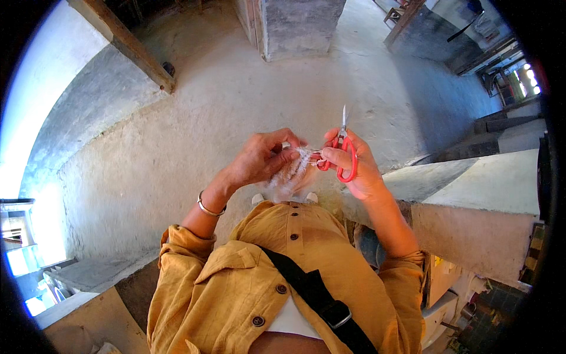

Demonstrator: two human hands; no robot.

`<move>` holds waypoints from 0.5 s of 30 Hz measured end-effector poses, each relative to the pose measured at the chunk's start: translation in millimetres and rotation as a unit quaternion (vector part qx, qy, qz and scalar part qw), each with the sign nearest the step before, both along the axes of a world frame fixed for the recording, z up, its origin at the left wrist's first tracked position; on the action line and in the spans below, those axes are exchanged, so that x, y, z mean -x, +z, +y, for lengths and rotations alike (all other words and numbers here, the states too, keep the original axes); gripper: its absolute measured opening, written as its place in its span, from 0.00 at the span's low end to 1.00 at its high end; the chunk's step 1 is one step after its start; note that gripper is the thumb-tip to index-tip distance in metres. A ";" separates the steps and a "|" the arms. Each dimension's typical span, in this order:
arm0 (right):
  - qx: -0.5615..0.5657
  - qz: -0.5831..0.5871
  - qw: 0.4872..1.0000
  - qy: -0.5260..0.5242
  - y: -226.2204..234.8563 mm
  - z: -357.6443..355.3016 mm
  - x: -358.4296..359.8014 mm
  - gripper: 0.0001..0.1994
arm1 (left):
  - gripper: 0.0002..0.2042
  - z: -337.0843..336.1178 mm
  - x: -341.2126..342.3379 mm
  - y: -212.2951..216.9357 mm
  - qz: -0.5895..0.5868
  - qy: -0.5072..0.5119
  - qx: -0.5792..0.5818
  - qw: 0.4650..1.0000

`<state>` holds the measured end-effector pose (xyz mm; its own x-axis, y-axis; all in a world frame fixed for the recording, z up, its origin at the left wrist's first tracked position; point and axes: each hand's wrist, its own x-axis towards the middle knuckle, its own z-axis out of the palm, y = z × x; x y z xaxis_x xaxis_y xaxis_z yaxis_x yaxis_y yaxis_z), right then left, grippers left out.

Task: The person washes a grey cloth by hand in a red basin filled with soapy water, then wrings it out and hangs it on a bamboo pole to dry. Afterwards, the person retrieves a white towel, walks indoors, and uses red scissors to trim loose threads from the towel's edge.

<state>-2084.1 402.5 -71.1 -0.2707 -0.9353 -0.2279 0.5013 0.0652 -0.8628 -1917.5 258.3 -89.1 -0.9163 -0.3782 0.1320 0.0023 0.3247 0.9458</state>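
Note:
In front of my body, my left hand [265, 158] pinches the top of a whitish, fuzzy bundle of fibres or threads [289, 177]. Its lower part hangs down blurred, so I cannot make out exactly what it is. Close on the right, my right hand [356, 162] holds a pair of scissors [352, 168] with red handles. The metal blades point up and away from me, looking closed. Thin pale strands run from the bundle across to the thumb and fingers of my right hand, which seem to pinch them beside the scissor handles.
A grey concrete floor [206, 118] spreads out before me. A square pillar [300, 29] stands ahead. To the right is a low ledge [471, 183] with a pale top; a wooden post [132, 50] leans at the upper left.

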 end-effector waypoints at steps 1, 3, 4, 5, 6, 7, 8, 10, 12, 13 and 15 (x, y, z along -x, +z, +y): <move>0.012 -0.003 1.000 -0.012 -0.6 0.0 -1.2 0.13 | 0.06 2.1 -0.5 -3.1 -0.020 -0.006 -0.034 0.999; 0.006 -0.066 0.998 -0.001 -2.3 -0.1 -4.1 0.14 | 0.07 3.5 -1.0 -4.3 -0.037 -0.019 -0.108 0.993; 0.003 -0.097 0.995 0.005 -2.7 0.4 -4.8 0.14 | 0.07 3.7 -0.7 -3.9 -0.033 -0.027 -0.147 0.988; 0.001 -0.122 0.993 0.012 -2.9 1.2 -5.3 0.15 | 0.07 4.0 -0.9 -3.9 -0.029 -0.036 -0.187 0.981; -0.002 -0.146 0.989 0.020 -3.1 1.9 -5.7 0.16 | 0.07 4.5 -0.2 -3.4 -0.013 -0.049 -0.165 0.985; -0.004 -0.170 0.985 0.028 -3.2 2.6 -6.3 0.17 | 0.08 4.8 1.3 -2.4 0.004 -0.061 -0.143 0.988; -0.005 -0.178 0.984 0.028 -2.6 3.3 -8.4 0.18 | 0.08 4.1 1.5 -1.2 0.020 -0.073 -0.120 0.990; -0.008 -0.193 0.981 0.027 -0.1 5.8 -13.9 0.21 | 0.08 -0.3 -0.7 1.8 0.004 -0.092 -0.092 0.991; -0.002 -0.194 0.980 0.036 0.9 9.3 -17.3 0.22 | 0.08 -4.2 -0.4 3.4 0.002 -0.102 -0.075 0.992; 0.001 -0.195 0.980 0.040 1.4 10.1 -18.5 0.23 | 0.08 -6.1 0.0 3.9 0.008 -0.100 -0.072 0.992; -0.009 -0.175 0.984 0.042 2.0 9.4 -19.6 0.24 | 0.07 -6.5 -1.6 4.6 0.000 -0.086 -0.082 0.993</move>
<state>-2064.6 411.9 -69.0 -0.0949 -0.9460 -0.3100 0.7603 0.1321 -0.6360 -1915.9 251.8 -84.5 -0.9689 -0.2333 0.0819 0.0444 0.1615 0.9859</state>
